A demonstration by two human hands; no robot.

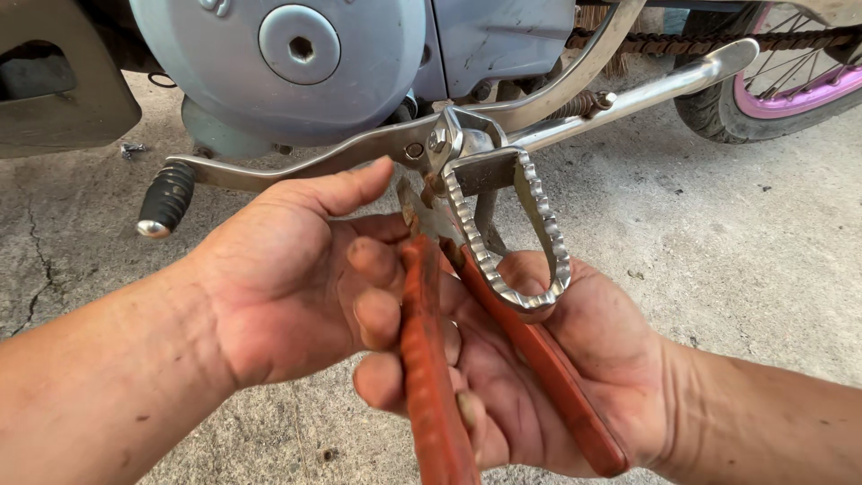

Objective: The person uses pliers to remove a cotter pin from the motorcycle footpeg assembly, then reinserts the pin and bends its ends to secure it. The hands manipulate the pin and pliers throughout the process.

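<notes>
- The left hand [287, 278] is closed around one orange handle of the pliers [431, 359]; its fingers curl over the handle and its thumb points up toward the lever [296, 166].
- The right hand [557, 368] lies palm up under the pliers and holds the other orange handle, with its fingers wrapped around it from below.
- The pliers point up and away from the person; their metal nose is at the pivot of the footpeg [507, 229], just under the bolt [438, 139].
- The footpeg is a toothed metal loop; it hangs down over the right hand and touches the palm.
- Behind it stands the grey engine cover [296, 63] of a motorbike.
- The lever has a black rubber tip [164, 199] at the left.
- A chain [682, 40] and a wheel [790, 85] with a pink rim are at the upper right.
- The ground [745, 242] is bare concrete.
</notes>
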